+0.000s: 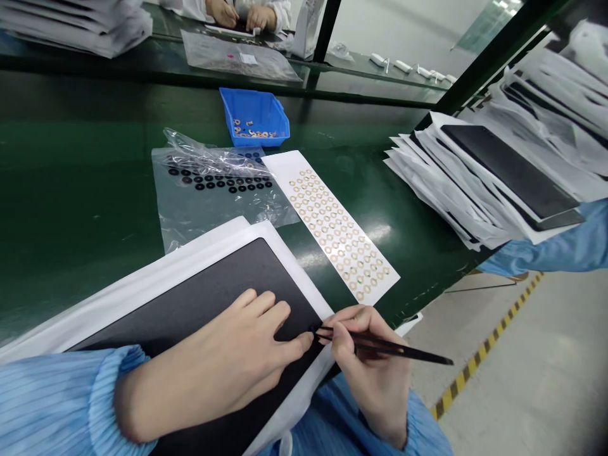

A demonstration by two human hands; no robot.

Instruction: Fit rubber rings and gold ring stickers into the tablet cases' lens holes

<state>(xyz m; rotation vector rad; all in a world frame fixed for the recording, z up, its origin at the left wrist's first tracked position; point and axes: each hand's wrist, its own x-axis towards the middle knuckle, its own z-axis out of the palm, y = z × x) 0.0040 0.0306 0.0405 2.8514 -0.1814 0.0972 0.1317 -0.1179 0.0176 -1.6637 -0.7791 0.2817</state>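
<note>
A flat black panel (199, 297) lies on white wrapping sheets (118, 285) in front of me. My left hand (237, 342) rests across the panel, fingers apart and partly bent, holding nothing visible. Its index fingertip reaches the panel's right edge, beside a small dark piece (312, 329) too small to make out fully. Black tweezers (403, 350) are pinched in my right hand (368, 354), their tips at that same dark piece. Past the panel is a white sheet (349, 244) with rows of small tan rings. Left of it, a clear plastic bag (213, 212) partly covers rows of black rings (221, 183).
A blue bin (259, 104) with small tan pieces stands at the back. Wrapped black panels (513, 168) are stacked at right, near a person's blue sleeve (560, 244). Another person's hands (242, 16) work across the bench. More white sheets (80, 25) are piled top left.
</note>
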